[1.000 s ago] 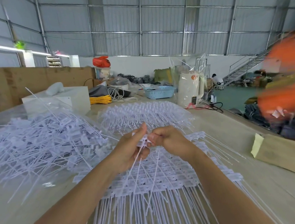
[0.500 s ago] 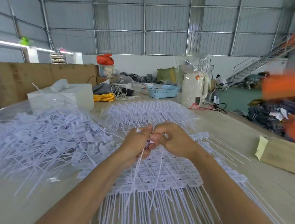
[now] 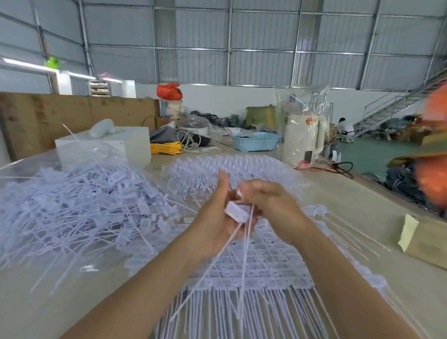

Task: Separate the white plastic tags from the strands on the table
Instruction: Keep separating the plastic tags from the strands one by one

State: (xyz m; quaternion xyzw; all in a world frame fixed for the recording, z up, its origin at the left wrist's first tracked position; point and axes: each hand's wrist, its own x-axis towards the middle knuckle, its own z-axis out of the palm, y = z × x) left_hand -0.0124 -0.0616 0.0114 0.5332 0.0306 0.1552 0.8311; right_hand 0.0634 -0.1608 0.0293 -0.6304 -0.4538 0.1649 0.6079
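Both hands meet above the table's middle. My left hand (image 3: 215,220) holds a small bundle of white plastic tags (image 3: 236,211) whose thin strands (image 3: 243,250) hang down toward me. My right hand (image 3: 268,206) pinches the top of the same bundle from the right. Under the hands lies a flat sheet of joined white tags (image 3: 254,271) with long strands fanning toward the near edge. A loose heap of separated tags (image 3: 70,210) lies on clear plastic at the left. Another joined sheet (image 3: 230,168) rests farther back.
A white box (image 3: 108,146) stands behind the heap, and a brown envelope with a yellow note (image 3: 436,243) lies at the right. A blue basket (image 3: 255,141), a yellow cord and a wrapped white kettle (image 3: 305,138) sit at the back. An orange blurred shape (image 3: 445,152) moves at the right edge.
My hands have lifted slightly and opened apart at the top, showing a white tag block between them. The view has tilted up a little. The orange blur at the right has shifted.
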